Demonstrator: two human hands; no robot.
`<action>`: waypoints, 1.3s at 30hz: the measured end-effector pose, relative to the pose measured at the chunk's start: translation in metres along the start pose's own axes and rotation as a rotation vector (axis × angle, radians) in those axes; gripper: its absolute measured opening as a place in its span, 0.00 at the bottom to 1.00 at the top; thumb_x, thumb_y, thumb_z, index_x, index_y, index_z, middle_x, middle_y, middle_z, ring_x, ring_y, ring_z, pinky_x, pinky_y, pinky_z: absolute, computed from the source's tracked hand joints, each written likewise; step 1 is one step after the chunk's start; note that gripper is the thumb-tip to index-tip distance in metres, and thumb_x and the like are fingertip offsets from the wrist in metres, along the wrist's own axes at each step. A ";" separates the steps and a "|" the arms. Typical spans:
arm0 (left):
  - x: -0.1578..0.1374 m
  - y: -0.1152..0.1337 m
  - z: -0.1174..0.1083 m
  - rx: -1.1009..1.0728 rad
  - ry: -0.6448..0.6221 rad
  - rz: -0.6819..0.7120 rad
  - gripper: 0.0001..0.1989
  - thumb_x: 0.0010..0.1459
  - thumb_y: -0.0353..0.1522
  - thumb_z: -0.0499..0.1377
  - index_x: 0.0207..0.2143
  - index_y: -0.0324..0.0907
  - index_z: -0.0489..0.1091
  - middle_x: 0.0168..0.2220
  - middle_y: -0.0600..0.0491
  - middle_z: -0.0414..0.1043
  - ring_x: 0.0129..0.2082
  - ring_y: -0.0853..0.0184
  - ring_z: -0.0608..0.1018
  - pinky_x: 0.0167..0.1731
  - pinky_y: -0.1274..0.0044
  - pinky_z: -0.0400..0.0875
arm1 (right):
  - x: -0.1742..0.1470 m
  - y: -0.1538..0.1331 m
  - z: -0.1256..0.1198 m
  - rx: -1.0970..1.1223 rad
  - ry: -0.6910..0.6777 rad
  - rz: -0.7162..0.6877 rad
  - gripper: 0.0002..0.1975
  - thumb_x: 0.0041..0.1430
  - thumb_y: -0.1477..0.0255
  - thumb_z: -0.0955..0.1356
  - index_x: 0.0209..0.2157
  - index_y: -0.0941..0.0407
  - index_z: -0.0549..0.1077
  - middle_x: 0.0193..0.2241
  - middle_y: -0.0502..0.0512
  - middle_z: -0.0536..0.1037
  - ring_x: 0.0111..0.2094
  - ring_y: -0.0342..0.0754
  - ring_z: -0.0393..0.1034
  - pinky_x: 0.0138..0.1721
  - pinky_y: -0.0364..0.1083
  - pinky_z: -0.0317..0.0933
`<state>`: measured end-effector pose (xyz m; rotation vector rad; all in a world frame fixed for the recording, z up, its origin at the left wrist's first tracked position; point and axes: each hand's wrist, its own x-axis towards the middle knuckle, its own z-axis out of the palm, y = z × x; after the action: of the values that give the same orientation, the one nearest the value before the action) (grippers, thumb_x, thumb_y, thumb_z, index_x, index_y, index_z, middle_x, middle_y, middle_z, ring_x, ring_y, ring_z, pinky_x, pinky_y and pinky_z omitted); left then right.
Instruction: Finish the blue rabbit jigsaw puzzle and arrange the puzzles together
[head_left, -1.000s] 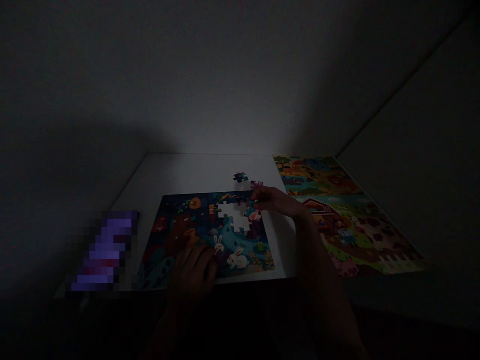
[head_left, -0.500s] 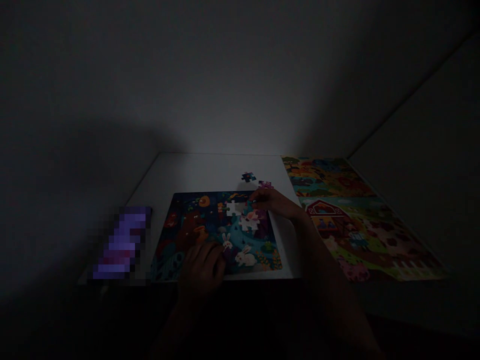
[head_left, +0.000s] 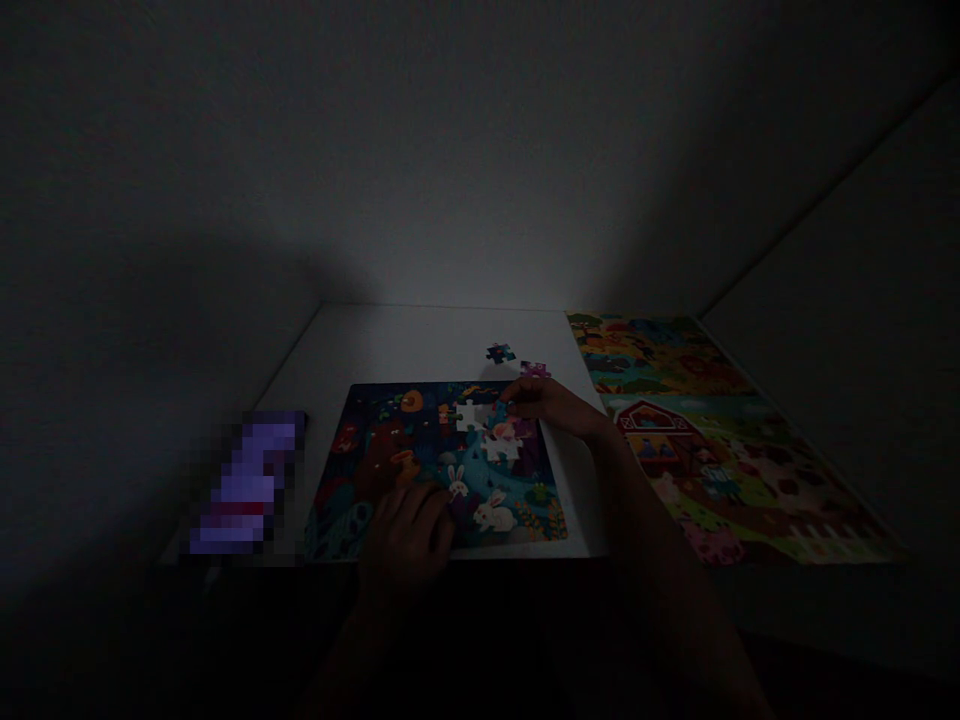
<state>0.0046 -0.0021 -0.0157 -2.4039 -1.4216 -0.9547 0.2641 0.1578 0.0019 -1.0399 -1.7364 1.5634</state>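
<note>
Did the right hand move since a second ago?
Yes. Judged against the farm picture, the right hand has moved slightly left over the puzzle.

"How's the light?"
"Very dim. The wall (head_left: 480, 200) is palest just beyond the tabletop's (head_left: 420, 345) far edge and darkens higher up."
"Shadows?"
"Soft ones on the wall, by the far left corner and above the far right. Past the near edge it's almost black, and the left hand (head_left: 409, 525) there is murky."
"Sharpness?"
"Grain on the wall. The purple object (head_left: 244, 485) by the left edge breaks into coarse blocks; the farm picture (head_left: 757, 490) looks stretched toward the near right corner."
</note>
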 end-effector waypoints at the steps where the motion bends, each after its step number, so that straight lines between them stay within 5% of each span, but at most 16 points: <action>1: 0.000 0.000 0.000 -0.004 -0.004 -0.001 0.10 0.63 0.27 0.52 0.36 0.40 0.74 0.36 0.50 0.78 0.36 0.62 0.77 0.38 0.70 0.70 | 0.000 0.000 0.000 -0.003 0.001 -0.005 0.13 0.49 0.68 0.73 0.38 0.57 0.76 0.36 0.51 0.78 0.38 0.45 0.72 0.45 0.47 0.65; 13: 0.001 0.001 -0.001 -0.011 -0.011 -0.013 0.11 0.63 0.27 0.52 0.36 0.41 0.74 0.36 0.50 0.78 0.35 0.62 0.77 0.37 0.70 0.70 | -0.001 0.000 -0.001 -0.008 -0.029 -0.017 0.15 0.51 0.71 0.72 0.42 0.56 0.74 0.40 0.53 0.77 0.42 0.46 0.70 0.44 0.46 0.65; 24: 0.001 0.002 -0.001 -0.022 0.013 -0.015 0.10 0.63 0.27 0.52 0.35 0.40 0.74 0.36 0.50 0.78 0.36 0.62 0.77 0.38 0.70 0.71 | -0.008 -0.018 0.009 -0.019 -0.139 0.102 0.17 0.47 0.71 0.72 0.41 0.56 0.71 0.25 0.44 0.69 0.25 0.39 0.62 0.27 0.41 0.57; 39: 0.001 0.002 -0.002 -0.025 -0.005 -0.024 0.10 0.62 0.26 0.53 0.36 0.41 0.74 0.36 0.50 0.78 0.36 0.62 0.78 0.38 0.71 0.71 | -0.009 -0.023 0.012 0.042 -0.172 0.113 0.17 0.45 0.72 0.72 0.39 0.56 0.69 0.26 0.45 0.70 0.25 0.39 0.61 0.27 0.41 0.56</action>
<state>0.0058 -0.0036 -0.0138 -2.4134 -1.4520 -0.9784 0.2556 0.1434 0.0236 -1.0245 -1.7758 1.7991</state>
